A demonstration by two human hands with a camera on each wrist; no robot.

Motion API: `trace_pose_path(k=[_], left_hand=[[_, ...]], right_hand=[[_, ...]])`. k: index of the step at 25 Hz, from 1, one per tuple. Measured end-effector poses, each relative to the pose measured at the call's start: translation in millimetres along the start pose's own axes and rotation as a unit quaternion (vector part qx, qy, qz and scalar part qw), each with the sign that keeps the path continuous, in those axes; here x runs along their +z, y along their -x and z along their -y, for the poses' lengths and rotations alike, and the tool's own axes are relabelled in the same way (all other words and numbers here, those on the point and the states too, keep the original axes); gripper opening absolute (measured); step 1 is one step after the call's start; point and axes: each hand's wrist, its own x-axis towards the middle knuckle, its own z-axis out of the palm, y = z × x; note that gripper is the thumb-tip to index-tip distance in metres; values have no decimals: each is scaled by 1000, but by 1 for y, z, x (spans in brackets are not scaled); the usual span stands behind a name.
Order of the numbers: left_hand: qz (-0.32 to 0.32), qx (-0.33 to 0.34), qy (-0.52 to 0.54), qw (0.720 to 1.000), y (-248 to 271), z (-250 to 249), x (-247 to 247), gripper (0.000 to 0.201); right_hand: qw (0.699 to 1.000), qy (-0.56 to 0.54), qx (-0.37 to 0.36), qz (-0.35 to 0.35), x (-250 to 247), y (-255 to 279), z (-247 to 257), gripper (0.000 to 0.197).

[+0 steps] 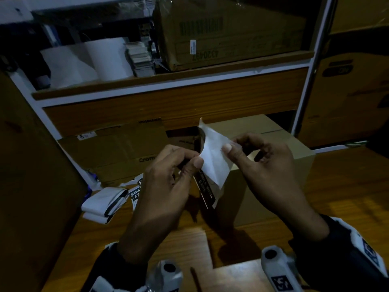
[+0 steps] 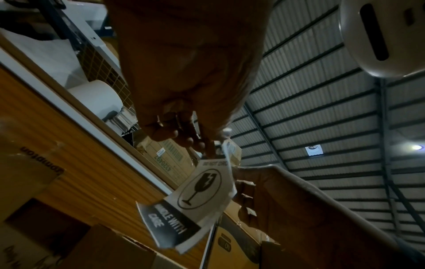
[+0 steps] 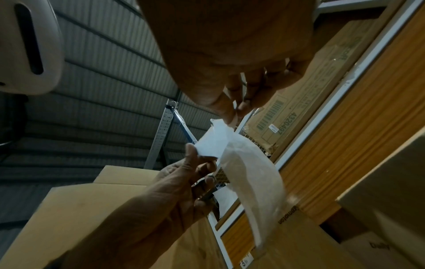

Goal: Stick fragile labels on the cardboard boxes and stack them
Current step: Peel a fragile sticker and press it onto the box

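Note:
Both hands are raised over the wooden table (image 1: 347,197), pulling a fragile label apart from its backing. My left hand (image 1: 193,165) pinches the black-and-white label (image 1: 205,190); the left wrist view shows its broken-glass symbol and "HANDLE WITH CARE" on the label (image 2: 200,191). My right hand (image 1: 231,146) pinches the white backing paper (image 1: 212,159), which curls down from its fingers (image 3: 232,109) as a pale strip of backing paper (image 3: 248,172). A closed cardboard box (image 1: 273,165) stands on the table just behind the hands.
A heap of loose labels (image 1: 109,199) lies at the table's left. Flattened cartons (image 1: 117,148) lean against the shelf unit behind. White paper rolls (image 1: 107,57) and a large carton (image 1: 231,32) sit on the shelf. Tall cartons stand at far left (image 1: 31,165) and right (image 1: 347,91).

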Motion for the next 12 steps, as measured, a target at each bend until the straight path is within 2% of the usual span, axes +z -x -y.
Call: trace_pose_path(k=[4,7,9,12], left_hand=[[28,7,55,998,2,4,-7,44],[-14,-13,87,996,-2,-3,-8,57],[-35,-29,79,996,-8,-11,-6,54],[-48,-32,47,997,-12,-15,-5,31]], right_hand=[[999,23,-16,-47,-2,0,-3,13],[996,49,-51,-58,-1,0,-1,9],[992,70,-98,-46,2,2,2,4],[986,72,-146,-26,5,6,2,5]])
